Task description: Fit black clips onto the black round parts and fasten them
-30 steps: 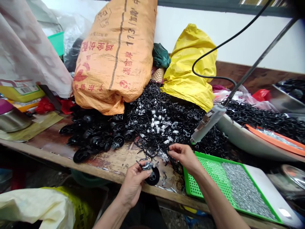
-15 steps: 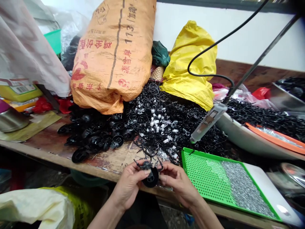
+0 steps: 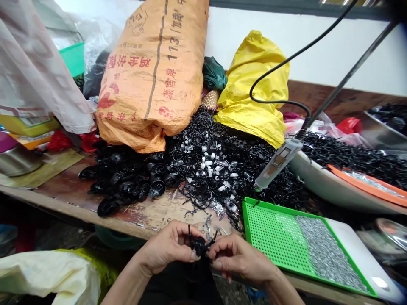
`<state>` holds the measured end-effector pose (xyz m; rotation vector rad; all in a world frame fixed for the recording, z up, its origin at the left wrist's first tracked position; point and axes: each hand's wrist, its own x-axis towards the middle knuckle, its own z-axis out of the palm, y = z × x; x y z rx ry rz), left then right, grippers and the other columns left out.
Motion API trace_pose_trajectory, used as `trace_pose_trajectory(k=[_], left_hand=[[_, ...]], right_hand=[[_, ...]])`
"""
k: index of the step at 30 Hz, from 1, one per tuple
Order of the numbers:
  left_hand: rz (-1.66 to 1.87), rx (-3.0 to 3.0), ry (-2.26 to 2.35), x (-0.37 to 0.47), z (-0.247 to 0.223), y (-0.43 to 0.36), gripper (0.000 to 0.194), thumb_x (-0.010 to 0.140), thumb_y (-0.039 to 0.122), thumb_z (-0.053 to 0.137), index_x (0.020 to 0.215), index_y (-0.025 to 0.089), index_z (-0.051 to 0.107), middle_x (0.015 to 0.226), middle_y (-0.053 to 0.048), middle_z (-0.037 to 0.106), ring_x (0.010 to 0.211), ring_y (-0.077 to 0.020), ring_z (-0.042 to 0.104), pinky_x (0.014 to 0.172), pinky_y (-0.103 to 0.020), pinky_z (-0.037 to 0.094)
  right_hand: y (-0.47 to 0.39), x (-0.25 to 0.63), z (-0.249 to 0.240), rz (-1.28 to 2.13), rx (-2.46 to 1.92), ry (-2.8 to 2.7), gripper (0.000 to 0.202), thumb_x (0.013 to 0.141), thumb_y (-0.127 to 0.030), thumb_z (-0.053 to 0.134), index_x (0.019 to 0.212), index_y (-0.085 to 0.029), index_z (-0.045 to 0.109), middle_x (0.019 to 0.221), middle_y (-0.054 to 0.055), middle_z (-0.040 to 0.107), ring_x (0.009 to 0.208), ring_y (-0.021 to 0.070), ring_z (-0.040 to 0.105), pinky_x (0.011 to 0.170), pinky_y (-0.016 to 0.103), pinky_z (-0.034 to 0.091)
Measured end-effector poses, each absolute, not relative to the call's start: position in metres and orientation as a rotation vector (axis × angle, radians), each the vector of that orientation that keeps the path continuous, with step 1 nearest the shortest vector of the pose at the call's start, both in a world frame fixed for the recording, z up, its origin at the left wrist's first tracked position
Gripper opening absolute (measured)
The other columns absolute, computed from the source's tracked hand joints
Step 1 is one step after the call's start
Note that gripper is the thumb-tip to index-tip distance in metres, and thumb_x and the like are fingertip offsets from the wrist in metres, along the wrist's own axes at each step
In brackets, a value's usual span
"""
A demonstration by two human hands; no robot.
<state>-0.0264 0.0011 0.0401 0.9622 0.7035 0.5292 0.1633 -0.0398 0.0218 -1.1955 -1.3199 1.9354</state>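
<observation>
Between my two hands, at the table's front edge, is a small black plastic assembly [image 3: 201, 245] with thin arms sticking up. My left hand [image 3: 171, 245] grips its left side between thumb and fingers. My right hand [image 3: 233, 256] pinches at its right side; the fingertips hide what exactly they hold there. The assembly's lower part is dark against my clothing and hard to make out. Just beyond lie loose small black pieces [image 3: 207, 224] and a big heap of black and white plastic parts [image 3: 210, 163].
Black round assemblies [image 3: 127, 182] are piled at left below an orange sack [image 3: 152, 76]. A grey electric screwdriver [image 3: 278, 163] hangs at right above a green tray [image 3: 276, 237] of small metal pieces. A wide basin [image 3: 313, 180] and a yellow bag [image 3: 254, 84] stand behind.
Both hands have moved slightly down and nearer to me with the black assembly. It has turned, so its round black disc no longer faces the camera.
</observation>
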Motion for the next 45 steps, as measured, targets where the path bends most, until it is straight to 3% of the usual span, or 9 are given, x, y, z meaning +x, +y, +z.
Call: trace_pose_trajectory(k=[3, 7, 11, 16, 24, 36, 40, 45], left_hand=[[0.602, 0.914, 0.74, -0.024, 0.039, 0.005, 0.024, 0.051, 0.009, 0.068, 0.075, 0.013, 0.066, 0.069, -0.004, 0.064, 0.064, -0.0125, 0.054, 0.059, -0.021, 0.039], [0.853, 0.702, 0.817, -0.013, 0.038, 0.01, 0.022, 0.054, 0.009, 0.065, 0.075, 0.016, 0.061, 0.069, -0.001, 0.064, 0.063, -0.0122, 0.056, 0.061, -0.023, 0.042], [0.891, 0.504, 0.856, 0.002, 0.034, 0.012, 0.019, 0.055, 0.007, 0.062, 0.071, 0.017, 0.058, 0.06, 0.002, 0.062, 0.052, -0.0107, 0.054, 0.054, -0.024, 0.043], [0.865, 0.468, 0.858, 0.01, 0.03, 0.01, 0.018, 0.051, 0.003, 0.061, 0.065, 0.013, 0.059, 0.055, 0.001, 0.062, 0.048, -0.0099, 0.053, 0.053, -0.022, 0.041], [0.809, 0.458, 0.864, 0.008, 0.03, 0.011, 0.018, 0.051, 0.003, 0.06, 0.066, 0.013, 0.059, 0.056, 0.001, 0.062, 0.048, -0.0107, 0.053, 0.048, -0.023, 0.042], [0.626, 0.474, 0.848, 0.01, 0.033, 0.011, 0.016, 0.05, 0.004, 0.059, 0.063, 0.014, 0.056, 0.049, 0.003, 0.058, 0.041, -0.0078, 0.05, 0.044, -0.021, 0.041], [0.575, 0.473, 0.842, 0.009, 0.028, 0.012, 0.017, 0.049, 0.004, 0.06, 0.061, 0.015, 0.054, 0.05, 0.003, 0.059, 0.042, -0.0092, 0.051, 0.046, -0.024, 0.042], [0.531, 0.504, 0.82, 0.006, 0.021, 0.013, 0.019, 0.046, 0.0, 0.058, 0.061, 0.012, 0.057, 0.051, 0.0, 0.061, 0.046, -0.011, 0.053, 0.051, -0.024, 0.041]], right_hand=[[-0.037, 0.166, 0.024, 1.702, -1.278, -1.482, 0.012, 0.064, -0.027, 0.061, 0.062, -0.015, 0.06, 0.055, -0.004, 0.046, 0.044, 0.005, 0.041, 0.04, 0.016, 0.033], [-0.029, 0.166, 0.028, 1.047, -1.454, -1.595, 0.016, 0.068, -0.023, 0.057, 0.053, -0.015, 0.058, 0.059, 0.0, 0.048, 0.06, 0.0113, 0.046, 0.055, 0.022, 0.037], [-0.028, 0.156, 0.031, 0.6, -1.449, -1.664, 0.009, 0.074, -0.02, 0.049, 0.069, -0.017, 0.056, 0.064, 0.001, 0.049, 0.059, 0.012, 0.046, 0.053, 0.023, 0.037], [-0.036, 0.15, 0.018, 0.133, -1.312, -1.909, 0.021, 0.078, -0.011, 0.039, 0.076, -0.018, 0.06, 0.058, 0.001, 0.043, 0.053, 0.0109, 0.042, 0.049, 0.022, 0.037], [-0.046, 0.159, 0.016, 0.311, -1.179, -1.92, 0.028, 0.077, -0.004, 0.037, 0.097, -0.017, 0.052, 0.074, 0.006, 0.05, 0.066, 0.0133, 0.05, 0.057, 0.024, 0.043], [-0.052, 0.157, 0.01, 0.081, -1.048, -2.016, 0.043, 0.074, 0.001, 0.037, 0.111, -0.02, 0.046, 0.084, 0.009, 0.052, 0.075, 0.0147, 0.051, 0.059, 0.026, 0.046], [-0.051, 0.161, 0.006, 0.099, -1.091, -2.03, 0.036, 0.077, -0.006, 0.041, 0.107, -0.024, 0.049, 0.082, 0.006, 0.049, 0.073, 0.0146, 0.05, 0.058, 0.027, 0.045], [-0.047, 0.162, 0.012, 0.089, -1.019, -2.149, 0.025, 0.076, -0.009, 0.046, 0.098, -0.021, 0.051, 0.076, 0.004, 0.05, 0.067, 0.0137, 0.046, 0.055, 0.027, 0.041]])
